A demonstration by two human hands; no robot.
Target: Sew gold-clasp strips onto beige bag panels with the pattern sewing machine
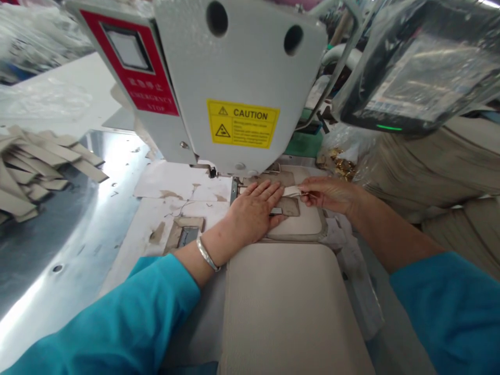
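My left hand point(253, 213) lies flat, fingers stretched out, over a beige piece under the head of a grey sewing machine point(187, 67). At its right, my right hand point(330, 192) pinches the end of a short pale strap point(291, 191), where a small gold-coloured metal fitting shows by the fingertips. Under the strap is a beige template point(312, 224) with rectangular cut-outs. A smooth beige panel point(281, 297) stretches from there toward me. The strap's left end is hidden beneath my left fingers.
Loose beige strips point(35, 166) lie heaped on the metal table point(97, 208) at left. A plastic-wrapped control screen point(417, 78) hangs at upper right. Below it are a clear bag of gold metal parts point(344, 164) and stacked beige panels point(441, 161). A framed cut-out point(172, 234) sits left of my wrist.
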